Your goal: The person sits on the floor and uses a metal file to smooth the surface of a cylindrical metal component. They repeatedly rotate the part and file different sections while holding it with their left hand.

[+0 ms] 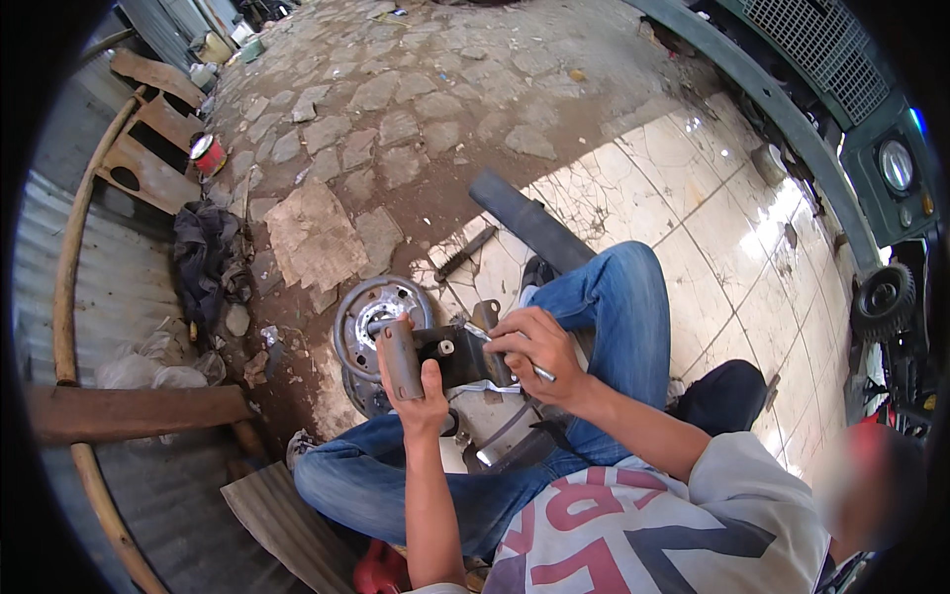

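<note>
My left hand (421,396) is wrapped round a worn, grey-brown curved metal part (400,358), with the thumb on its right side. Against this part sits a dark metal bracket (473,364), which has a bolt end showing in its middle. In my right hand (539,351) is a slim silver metal tool (543,373); its exact kind I cannot make out. The tool's far end lies close to the bracket's upper edge. Just beyond my left hand, a round metal hub with holes (381,297) rests on the ground. My jeans-clad legs (618,307) are bent around the work.
Beyond my knee lie a dark tube (529,220) and a rusty bar (465,252). A flattened cardboard piece (315,236) and a dark cloth (208,252) are to the left. A wooden plank (139,414) juts in. Vehicle bumper (767,109) and a person's cap (896,460) are at right.
</note>
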